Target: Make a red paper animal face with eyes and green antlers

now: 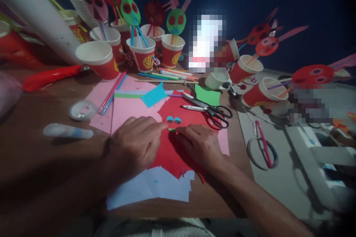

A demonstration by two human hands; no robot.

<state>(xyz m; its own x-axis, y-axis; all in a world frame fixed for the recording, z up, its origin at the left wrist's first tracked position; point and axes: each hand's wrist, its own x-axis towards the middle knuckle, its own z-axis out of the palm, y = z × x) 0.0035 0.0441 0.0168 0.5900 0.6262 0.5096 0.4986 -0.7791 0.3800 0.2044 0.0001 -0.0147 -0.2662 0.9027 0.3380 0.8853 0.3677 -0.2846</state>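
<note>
Small green paper sliver [172, 130] was flanked by left hand [139, 139] and right hand [200, 139] over jagged red paper sheet [167, 155], behind table's front edge [205, 207]; fingers' hold couldn't be told; gentle pressure advised.

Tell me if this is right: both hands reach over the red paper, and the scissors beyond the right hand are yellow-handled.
Wrong on the colour: the head view shows the scissors are black-handled. The rest stands: the left hand and right hand reach over the red paper, with the scissors beyond the right hand.
</note>
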